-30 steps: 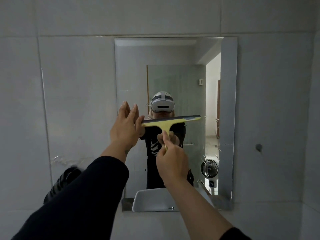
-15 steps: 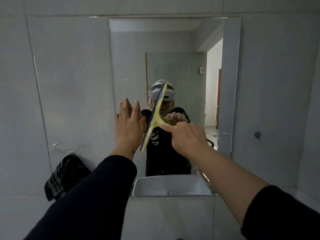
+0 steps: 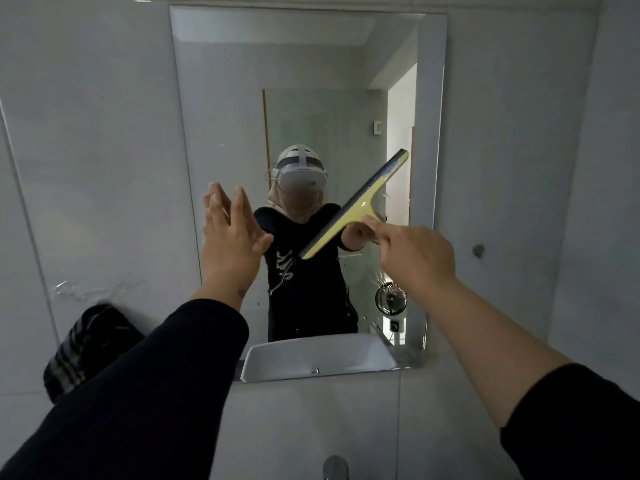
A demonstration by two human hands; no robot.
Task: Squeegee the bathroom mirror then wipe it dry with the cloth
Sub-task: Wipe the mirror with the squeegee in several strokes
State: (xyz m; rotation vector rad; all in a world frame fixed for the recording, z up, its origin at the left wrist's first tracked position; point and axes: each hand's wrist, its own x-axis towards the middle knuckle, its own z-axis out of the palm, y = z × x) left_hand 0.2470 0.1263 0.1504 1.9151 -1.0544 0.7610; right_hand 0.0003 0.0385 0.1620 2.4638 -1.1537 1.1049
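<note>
Right hand [image 3: 417,259] grips yellow squeegee [image 3: 353,206] against mirror [image 3: 221,98]

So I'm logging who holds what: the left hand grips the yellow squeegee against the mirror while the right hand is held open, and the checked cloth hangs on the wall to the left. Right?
Hands are swapped. The head view shows the right hand gripping the yellow squeegee against the mirror, and the left hand held open. The checked cloth does hang on the wall to the left.

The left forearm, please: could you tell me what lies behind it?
Behind the left forearm a dark checked cloth hangs on the tiled wall; its right part is covered by the sleeve, so its hook cannot be seen.
</note>
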